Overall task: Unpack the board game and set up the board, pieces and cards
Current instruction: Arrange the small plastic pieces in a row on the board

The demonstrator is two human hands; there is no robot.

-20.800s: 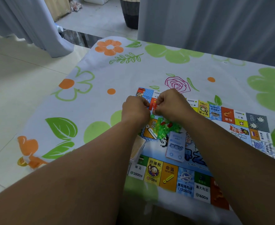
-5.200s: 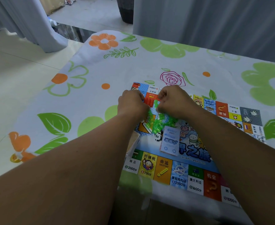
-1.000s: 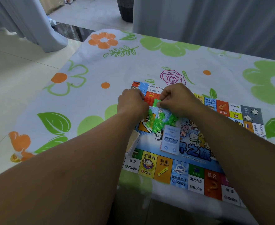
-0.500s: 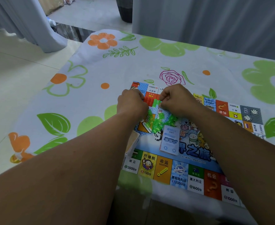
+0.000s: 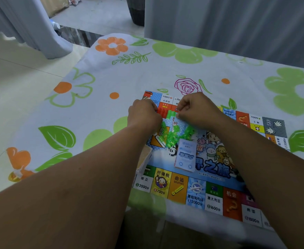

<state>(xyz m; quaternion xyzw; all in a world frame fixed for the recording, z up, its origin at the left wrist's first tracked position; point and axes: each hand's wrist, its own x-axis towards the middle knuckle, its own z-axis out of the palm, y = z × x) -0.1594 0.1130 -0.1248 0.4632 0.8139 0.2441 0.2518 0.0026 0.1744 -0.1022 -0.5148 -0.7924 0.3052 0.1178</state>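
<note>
Right hand (image 5: 196,109) pinching green plastic piece (image 5: 171,114) at board's (image 5: 196,193) 11 o'clock, left hand (image 5: 144,116) curled, hold unclear

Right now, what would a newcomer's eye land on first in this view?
The left hand and right hand meet at the far left of the bright game board, pinching a green plastic piece. Just nearer lies a heap of green pieces, with a pale blue card stack at the board's middle, all on a flowered tablecloth.
</note>
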